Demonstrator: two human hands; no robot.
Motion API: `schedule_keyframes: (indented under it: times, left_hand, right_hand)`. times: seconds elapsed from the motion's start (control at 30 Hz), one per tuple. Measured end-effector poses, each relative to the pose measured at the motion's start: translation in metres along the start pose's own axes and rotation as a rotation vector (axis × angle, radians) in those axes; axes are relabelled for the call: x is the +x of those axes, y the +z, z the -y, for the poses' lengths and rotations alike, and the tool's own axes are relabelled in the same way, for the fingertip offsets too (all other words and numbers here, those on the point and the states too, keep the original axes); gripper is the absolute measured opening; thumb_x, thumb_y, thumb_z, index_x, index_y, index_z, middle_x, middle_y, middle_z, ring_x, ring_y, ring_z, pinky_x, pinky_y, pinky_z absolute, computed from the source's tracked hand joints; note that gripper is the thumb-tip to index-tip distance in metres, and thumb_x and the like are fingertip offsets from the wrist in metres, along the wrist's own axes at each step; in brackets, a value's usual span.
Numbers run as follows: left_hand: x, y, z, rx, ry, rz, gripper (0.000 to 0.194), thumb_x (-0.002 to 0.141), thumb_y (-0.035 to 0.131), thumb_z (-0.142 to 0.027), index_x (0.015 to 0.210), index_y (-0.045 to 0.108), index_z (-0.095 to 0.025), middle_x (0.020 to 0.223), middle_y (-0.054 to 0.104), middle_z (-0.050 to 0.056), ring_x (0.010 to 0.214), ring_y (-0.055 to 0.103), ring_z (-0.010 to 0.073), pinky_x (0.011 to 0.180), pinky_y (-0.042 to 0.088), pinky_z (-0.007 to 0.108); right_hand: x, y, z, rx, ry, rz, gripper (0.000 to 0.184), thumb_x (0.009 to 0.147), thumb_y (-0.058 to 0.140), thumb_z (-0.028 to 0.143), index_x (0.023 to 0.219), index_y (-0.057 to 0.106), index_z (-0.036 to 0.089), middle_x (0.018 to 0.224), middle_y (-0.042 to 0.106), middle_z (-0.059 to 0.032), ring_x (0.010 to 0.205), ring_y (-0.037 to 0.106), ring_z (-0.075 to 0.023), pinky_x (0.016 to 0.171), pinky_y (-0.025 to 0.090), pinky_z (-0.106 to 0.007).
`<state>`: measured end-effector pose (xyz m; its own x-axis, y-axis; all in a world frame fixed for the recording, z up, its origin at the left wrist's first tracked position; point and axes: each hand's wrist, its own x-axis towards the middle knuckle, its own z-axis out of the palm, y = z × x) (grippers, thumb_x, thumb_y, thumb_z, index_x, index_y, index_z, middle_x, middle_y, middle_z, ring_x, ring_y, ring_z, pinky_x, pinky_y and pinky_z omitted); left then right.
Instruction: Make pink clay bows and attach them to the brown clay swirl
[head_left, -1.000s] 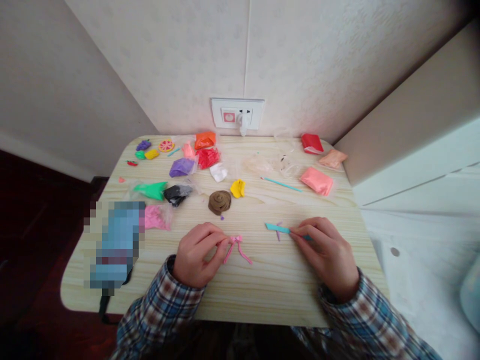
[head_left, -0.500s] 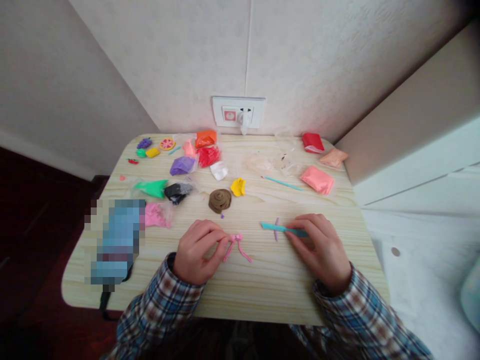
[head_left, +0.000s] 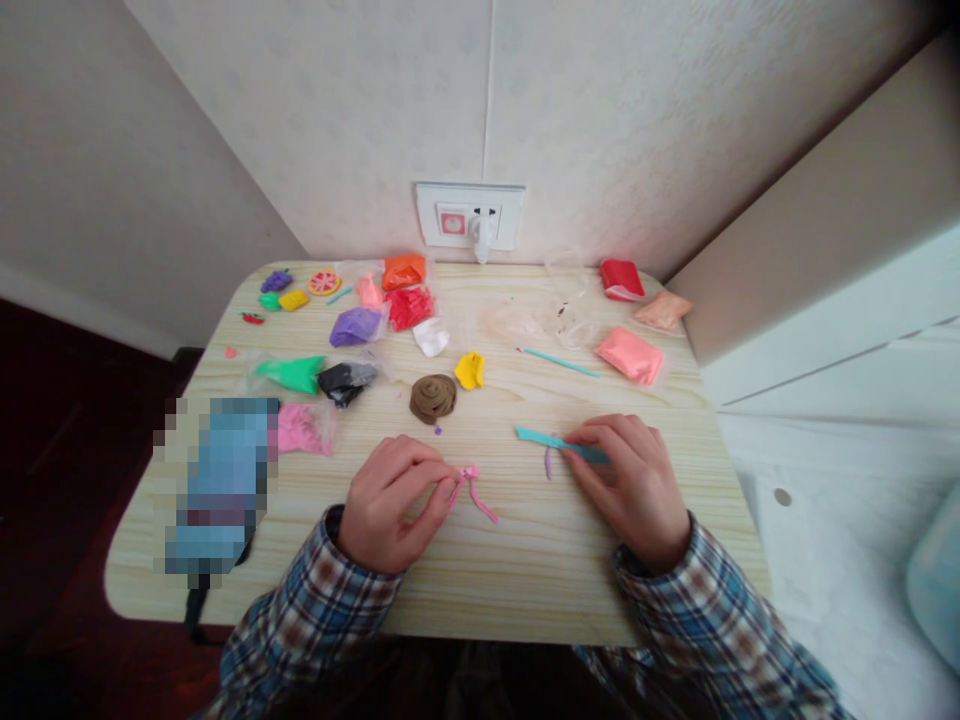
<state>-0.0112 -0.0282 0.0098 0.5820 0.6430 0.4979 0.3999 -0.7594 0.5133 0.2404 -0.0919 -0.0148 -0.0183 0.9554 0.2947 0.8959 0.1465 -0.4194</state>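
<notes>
My left hand [head_left: 394,505] pinches the left side of a small pink clay bow [head_left: 470,472], whose two thin tails trail down over the table. Between my right thumb and fingers is a flat turquoise modelling knife [head_left: 538,438]; my right hand [head_left: 634,490] covers part of its other end. The knife's blade points left and passes above a thin purple clay strip [head_left: 548,464]. Beyond the hands sit a coiled brown clay swirl [head_left: 433,399], a yellow clay piece [head_left: 470,371] and a tiny purple bit [head_left: 438,430].
Bags of green [head_left: 296,374], black [head_left: 346,382] and pink clay [head_left: 304,430] lie left, beside a pixelated phone [head_left: 225,490]. A thin turquoise tool [head_left: 561,362] and a salmon clay bag [head_left: 631,356] lie back right. Behind the table, the wall holds a socket [head_left: 469,215].
The knife blade has shifted slightly away from me, toward the far end of the purple strip. My left hand keeps its pinch on the bow. The whole view has shifted a little.
</notes>
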Motion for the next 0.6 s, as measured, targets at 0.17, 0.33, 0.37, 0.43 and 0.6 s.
schedule_keyframes:
  times: [0.17,0.33,0.37,0.43,0.6]
  left_hand:
    - [0.0,0.012,-0.009,0.011,0.166,0.059,0.015,0.079,0.056,-0.012,0.092,0.064,-0.015,0.088,0.07,0.007,0.088,0.058,0.0207,0.078,0.047,0.037]
    - [0.009,0.024,-0.022,0.117,0.262,0.199,0.022,0.087,0.053,-0.023,0.106,0.062,-0.016,0.109,0.071,0.004,0.099,0.058,0.0208,0.089,0.036,0.042]
    - [0.011,0.026,-0.024,0.131,0.27,0.222,0.023,0.088,0.052,-0.025,0.108,0.061,-0.016,0.113,0.07,0.003,0.101,0.057,0.0202,0.09,0.034,0.042]
    - [0.015,0.029,-0.027,0.145,0.281,0.257,0.025,0.09,0.05,-0.029,0.11,0.06,-0.017,0.119,0.068,0.001,0.104,0.056,0.0193,0.091,0.031,0.042]
    - [0.017,0.034,-0.027,0.145,0.29,0.253,0.027,0.092,0.047,-0.031,0.111,0.06,-0.016,0.119,0.068,0.003,0.105,0.056,0.0203,0.089,0.029,0.042]
  right_hand:
    - [0.002,0.002,0.002,0.001,-0.015,-0.006,0.006,0.087,0.057,0.025,0.086,0.059,0.02,0.085,0.063,-0.0052,0.083,0.054,-0.0209,0.073,0.038,-0.036]
    - [0.005,0.002,0.001,0.03,-0.034,0.005,0.005,0.086,0.057,0.022,0.082,0.059,0.019,0.082,0.062,-0.0047,0.081,0.054,-0.0207,0.07,0.038,-0.035]
    - [0.003,0.001,-0.001,0.036,-0.037,-0.004,0.005,0.086,0.057,0.022,0.082,0.059,0.019,0.081,0.061,-0.0046,0.08,0.053,-0.0205,0.07,0.038,-0.035]
    - [0.0,-0.001,-0.004,0.049,-0.037,-0.022,0.005,0.086,0.058,0.022,0.081,0.059,0.019,0.08,0.06,-0.0043,0.079,0.053,-0.0201,0.069,0.039,-0.035]
    - [0.004,0.002,-0.001,0.073,-0.021,-0.005,0.006,0.086,0.058,0.022,0.08,0.058,0.02,0.081,0.06,-0.004,0.079,0.052,-0.0201,0.07,0.04,-0.035]
